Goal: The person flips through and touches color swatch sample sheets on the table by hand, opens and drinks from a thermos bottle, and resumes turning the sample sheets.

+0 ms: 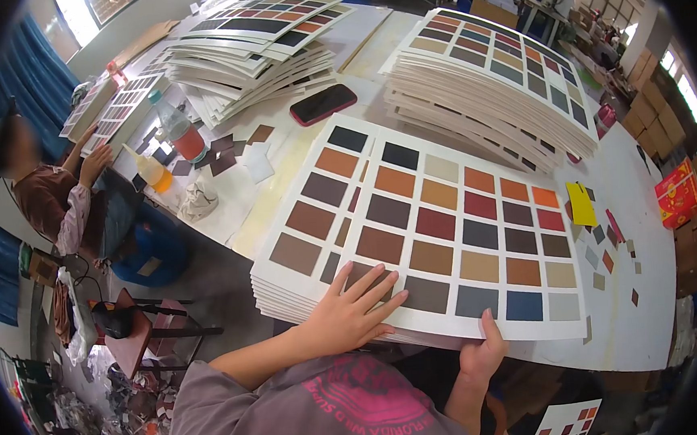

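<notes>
A stack of white cards with rows of coloured swatches (462, 246) lies at the table's near edge, its top sheet shifted to the right over the others. My left hand (348, 310) rests on the sheet's lower left part with its fingers spread. At the lower edge, my right hand (484, 349) grips the top swatch card, thumb on top and the other fingers hidden beneath. A dark phone with a red case (323, 104) lies behind the stack.
Tall card piles stand at back left (249, 63) and back right (484, 71). A clear bottle (177, 128), a glue bottle (153, 173) and loose swatches are on the left. A yellow note (581, 204) lies right. Another person (47, 190) sits at far left.
</notes>
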A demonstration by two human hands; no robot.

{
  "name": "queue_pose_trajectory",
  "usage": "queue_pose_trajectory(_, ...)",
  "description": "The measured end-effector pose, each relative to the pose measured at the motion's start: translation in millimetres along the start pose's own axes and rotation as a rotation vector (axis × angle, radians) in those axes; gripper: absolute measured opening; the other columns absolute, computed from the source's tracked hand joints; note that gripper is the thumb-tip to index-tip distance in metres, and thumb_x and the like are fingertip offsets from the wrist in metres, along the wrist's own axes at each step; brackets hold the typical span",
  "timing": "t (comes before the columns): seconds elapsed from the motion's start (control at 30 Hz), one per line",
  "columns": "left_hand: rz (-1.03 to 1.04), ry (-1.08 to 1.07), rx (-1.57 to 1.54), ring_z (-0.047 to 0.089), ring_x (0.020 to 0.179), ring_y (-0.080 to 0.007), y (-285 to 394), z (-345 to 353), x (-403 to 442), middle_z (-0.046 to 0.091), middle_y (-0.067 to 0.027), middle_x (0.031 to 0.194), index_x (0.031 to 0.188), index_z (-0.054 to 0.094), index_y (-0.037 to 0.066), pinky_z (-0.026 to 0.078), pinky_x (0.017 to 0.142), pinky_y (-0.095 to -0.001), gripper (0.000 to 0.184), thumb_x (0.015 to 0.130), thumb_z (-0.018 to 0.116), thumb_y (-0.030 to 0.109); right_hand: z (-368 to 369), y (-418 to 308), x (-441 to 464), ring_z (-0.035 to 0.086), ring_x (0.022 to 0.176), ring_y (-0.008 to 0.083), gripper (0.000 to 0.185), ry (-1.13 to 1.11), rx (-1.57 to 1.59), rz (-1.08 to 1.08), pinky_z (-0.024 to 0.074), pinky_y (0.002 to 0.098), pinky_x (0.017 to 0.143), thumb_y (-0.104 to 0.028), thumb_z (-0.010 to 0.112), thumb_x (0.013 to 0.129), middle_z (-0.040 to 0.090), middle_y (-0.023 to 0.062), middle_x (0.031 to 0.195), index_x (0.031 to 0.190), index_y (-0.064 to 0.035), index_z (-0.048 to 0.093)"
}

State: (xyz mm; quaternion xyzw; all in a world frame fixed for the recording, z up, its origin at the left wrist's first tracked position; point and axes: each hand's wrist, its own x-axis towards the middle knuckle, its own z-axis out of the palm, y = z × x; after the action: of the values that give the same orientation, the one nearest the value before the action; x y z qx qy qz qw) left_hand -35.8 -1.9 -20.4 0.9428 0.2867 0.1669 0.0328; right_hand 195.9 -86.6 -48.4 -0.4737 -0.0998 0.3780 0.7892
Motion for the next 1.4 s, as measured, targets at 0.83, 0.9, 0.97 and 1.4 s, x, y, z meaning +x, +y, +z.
queue_pose_trajectory(0.83,0.099,0.411,-0.171,0.065,0.089,-0.0167,-4.1,18.1,-3.6,0.068,-0.0045,0.099,0.093,0.068,0.005,0.047,0.07,-0.0277,0.022,0.073,0.068,0.013,-4.1,3.3,-1.5,0.054,0.108,0.0241,0.037,-0.033,0.024,0.008,0.0399,0.0379,0.097,-0.002,0.056,0.086,0.056,0.0119,0.115,0.121,0.0056,0.049)
queue_pose_trajectory(0.9,0.092,0.416,-0.162,0.065,0.087,-0.017,-3.0,19.9,-3.0,0.068,-0.004,0.097,0.092,0.068,0.005,0.047,0.068,-0.027,0.022,0.072,0.069,0.012,-4.1,4.1,-1.8,0.054,0.108,0.0241,0.037,-0.032,0.045,0.027,0.0398,0.0378,0.098,-0.001,0.056,0.086,0.056,0.012,0.115,0.122,0.0054,0.049)
queue_pose_trajectory(0.97,0.062,0.387,-0.129,0.064,0.093,-0.018,-3.4,22.5,-6.3,0.066,-0.0054,0.104,0.097,0.068,0.006,0.046,0.075,-0.0297,0.026,0.072,0.069,0.016,-5.4,5.0,-1.0,0.054,0.108,0.0239,0.038,-0.049,0.046,0.024,0.0395,0.0377,0.098,-0.001,0.056,0.085,0.056,0.0119,0.115,0.122,0.0052,0.049)
queue_pose_trajectory(1.4,-0.015,-0.018,-0.04,0.042,0.129,-0.0242,42.1,15.3,19.8,0.044,-0.0125,0.14,0.136,0.047,0.026,0.03,0.101,-0.0454,0.068,0.076,0.06,0.056,-39.4,-21.6,4.1,0.059,0.1,0.0251,0.033,0.169,0.029,-0.199,0.0485,0.0374,0.089,0.002,0.056,0.083,0.058,0.0164,0.11,0.115,0.0111,0.052)
